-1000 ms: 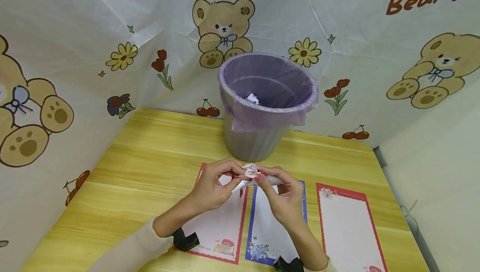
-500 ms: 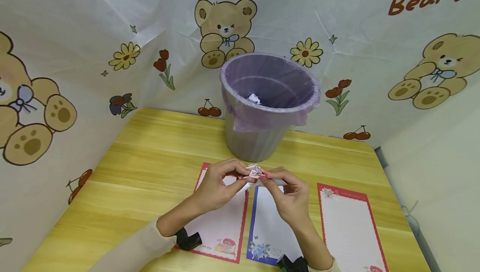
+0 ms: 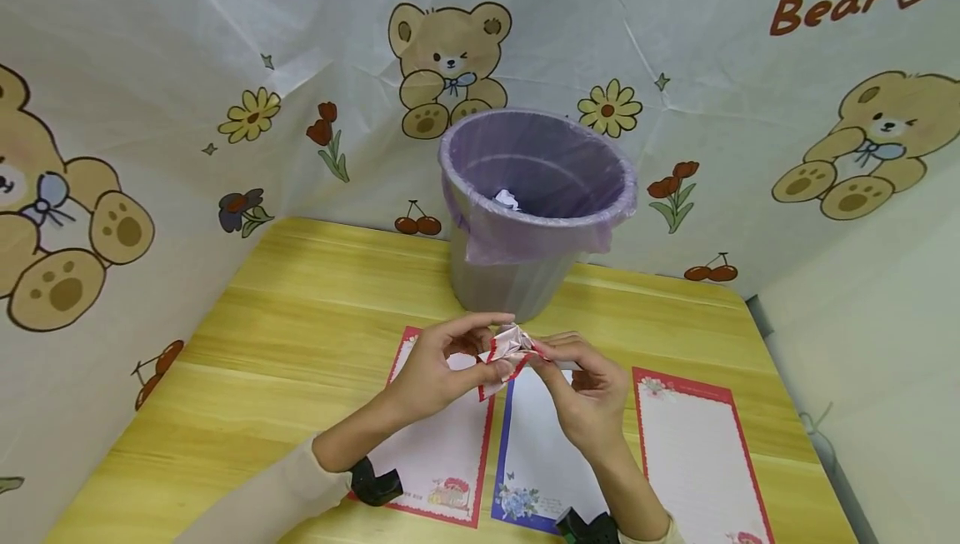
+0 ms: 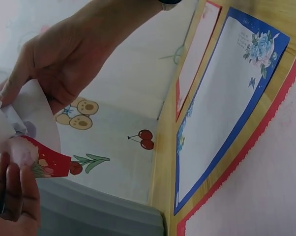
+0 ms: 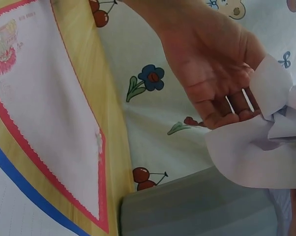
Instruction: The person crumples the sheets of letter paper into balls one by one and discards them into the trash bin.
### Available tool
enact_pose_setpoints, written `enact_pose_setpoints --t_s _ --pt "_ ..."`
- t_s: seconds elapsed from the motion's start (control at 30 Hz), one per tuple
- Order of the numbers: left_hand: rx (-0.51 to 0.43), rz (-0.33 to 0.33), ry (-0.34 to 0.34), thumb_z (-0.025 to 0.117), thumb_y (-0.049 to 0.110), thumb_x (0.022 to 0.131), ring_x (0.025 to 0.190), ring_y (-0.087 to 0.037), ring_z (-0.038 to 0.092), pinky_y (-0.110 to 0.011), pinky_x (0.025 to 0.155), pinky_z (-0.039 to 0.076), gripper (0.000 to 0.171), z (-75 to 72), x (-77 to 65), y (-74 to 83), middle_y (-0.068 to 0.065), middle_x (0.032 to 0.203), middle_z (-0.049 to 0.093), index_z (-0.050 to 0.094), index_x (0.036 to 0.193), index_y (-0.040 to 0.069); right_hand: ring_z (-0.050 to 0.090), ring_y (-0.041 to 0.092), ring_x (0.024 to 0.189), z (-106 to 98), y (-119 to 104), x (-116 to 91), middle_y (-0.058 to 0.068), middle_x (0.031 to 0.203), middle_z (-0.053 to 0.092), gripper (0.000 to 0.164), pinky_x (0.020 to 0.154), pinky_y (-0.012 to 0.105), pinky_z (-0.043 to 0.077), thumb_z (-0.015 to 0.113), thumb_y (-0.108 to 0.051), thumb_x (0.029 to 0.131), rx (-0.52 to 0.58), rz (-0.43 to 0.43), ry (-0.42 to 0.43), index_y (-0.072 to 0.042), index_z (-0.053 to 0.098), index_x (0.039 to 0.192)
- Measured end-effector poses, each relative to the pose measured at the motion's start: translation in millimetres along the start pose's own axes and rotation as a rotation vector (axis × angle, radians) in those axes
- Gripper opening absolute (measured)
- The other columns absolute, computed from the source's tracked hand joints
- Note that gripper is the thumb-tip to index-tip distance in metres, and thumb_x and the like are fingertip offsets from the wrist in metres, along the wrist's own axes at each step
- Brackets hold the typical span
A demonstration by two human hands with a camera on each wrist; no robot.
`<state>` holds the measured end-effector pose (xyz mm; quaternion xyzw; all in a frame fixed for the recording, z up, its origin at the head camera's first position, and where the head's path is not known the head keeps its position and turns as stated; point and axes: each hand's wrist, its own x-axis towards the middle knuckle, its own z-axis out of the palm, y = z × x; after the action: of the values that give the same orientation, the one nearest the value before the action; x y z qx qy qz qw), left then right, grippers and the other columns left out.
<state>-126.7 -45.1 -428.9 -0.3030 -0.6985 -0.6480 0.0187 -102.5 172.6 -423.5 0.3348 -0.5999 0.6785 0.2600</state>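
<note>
Both hands hold a crumpled sheet of red-bordered paper [image 3: 512, 342] above the table, just in front of the bin. My left hand [image 3: 442, 365] pinches its left side, thumb below and fingers above. On its right side my right hand [image 3: 588, 390] grips the paper between thumb and fingers. In the left wrist view the paper [image 4: 52, 160] shows a printed red corner with flowers. Loose white flaps of the paper [image 5: 241, 152] spread out in the right wrist view. Part of the crumpled middle is hidden by the fingers.
Behind the hands stands a grey bin [image 3: 498, 277] with a purple liner and crumpled white paper [image 3: 506, 199] inside. Flat on the wooden table [image 3: 300, 344] lie a red-bordered sheet [image 3: 431, 461], a blue-bordered sheet [image 3: 547, 461] and another red-bordered sheet [image 3: 701, 452]. A bear-print cloth [image 3: 337, 44] hangs behind.
The left hand's fingers have lifted and shifted on the paper. A red-edged flap now stands out on its left side. The right hand has moved slightly right.
</note>
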Motion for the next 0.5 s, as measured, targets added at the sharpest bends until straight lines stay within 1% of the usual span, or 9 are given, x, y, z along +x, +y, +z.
enact_pose_setpoints --t_s 0.07,0.13,0.2,0.23,0.27,0.33,0.4,0.5 --pt "0.036 0.005 0.008 0.086 0.015 0.093 0.104 -0.020 0.064 -0.032 0.094 0.062 0.056 0.2 -0.2 -0.4 -0.004 0.115 0.065 0.067 0.145 0.019 0.077 0.019 0.103 0.5 -0.2 0.6 0.009 0.110 0.083 0.027 0.089 0.027 0.065 0.070 0.025 0.088 0.020 -0.026 -0.001 0.011 0.078 0.110" --pt "0.056 -0.001 0.010 0.086 0.019 0.093 0.117 -0.022 0.062 -0.038 0.100 0.061 0.057 0.4 -0.9 0.1 -0.001 0.129 0.063 0.066 0.146 0.021 0.077 0.019 0.104 1.0 0.0 0.9 0.008 0.111 0.084 0.026 0.091 0.028 0.065 0.070 0.022 0.089 0.041 -0.048 -0.002 0.010 0.078 0.111" --pt "0.067 -0.008 0.007 0.086 0.021 0.093 0.125 -0.021 0.062 -0.044 0.104 0.060 0.057 0.5 -1.5 0.7 0.002 0.139 0.064 0.066 0.147 0.023 0.077 0.020 0.105 1.4 0.4 1.1 0.008 0.112 0.084 0.026 0.092 0.028 0.065 0.071 0.021 0.090 0.056 -0.061 -0.001 0.010 0.078 0.112" --pt "0.061 -0.011 0.006 0.085 0.021 0.094 0.126 -0.020 0.063 -0.046 0.104 0.059 0.056 0.6 -1.8 0.8 0.002 0.140 0.065 0.066 0.146 0.023 0.077 0.020 0.106 1.5 0.7 1.0 0.008 0.112 0.084 0.026 0.093 0.028 0.065 0.071 0.021 0.090 0.060 -0.064 -0.001 0.010 0.078 0.112" --pt "0.055 -0.008 0.007 0.085 0.019 0.094 0.126 -0.019 0.065 -0.047 0.105 0.059 0.055 0.6 -2.1 1.2 0.002 0.139 0.068 0.067 0.146 0.022 0.077 0.020 0.106 1.6 1.2 0.9 0.008 0.112 0.084 0.026 0.093 0.028 0.065 0.071 0.021 0.090 0.064 -0.066 -0.001 0.010 0.078 0.112" --pt "0.044 0.003 0.017 0.084 0.014 0.094 0.120 -0.017 0.070 -0.046 0.105 0.060 0.053 0.7 -2.6 1.5 -0.001 0.134 0.074 0.068 0.144 0.018 0.077 0.020 0.107 1.6 2.0 0.5 0.009 0.112 0.084 0.026 0.094 0.029 0.065 0.071 0.022 0.089 0.066 -0.066 -0.002 0.010 0.078 0.111" --pt "0.040 0.018 0.032 0.083 0.009 0.094 0.114 -0.016 0.074 -0.042 0.103 0.062 0.048 1.3 -2.7 1.7 -0.004 0.129 0.078 0.071 0.140 0.014 0.078 0.021 0.107 1.2 2.3 -0.2 0.009 0.111 0.084 0.026 0.095 0.029 0.065 0.072 0.023 0.088 0.060 -0.064 -0.001 0.010 0.079 0.110" --pt "0.067 0.049 0.061 0.083 0.007 0.094 0.111 -0.015 0.076 -0.035 0.100 0.063 0.039 2.9 -3.2 1.6 -0.006 0.125 0.080 0.075 0.132 0.011 0.078 0.022 0.107 0.3 2.3 -1.2 0.010 0.111 0.084 0.026 0.096 0.030 0.065 0.072 0.023 0.088 0.047 -0.057 -0.003 0.009 0.079 0.109"
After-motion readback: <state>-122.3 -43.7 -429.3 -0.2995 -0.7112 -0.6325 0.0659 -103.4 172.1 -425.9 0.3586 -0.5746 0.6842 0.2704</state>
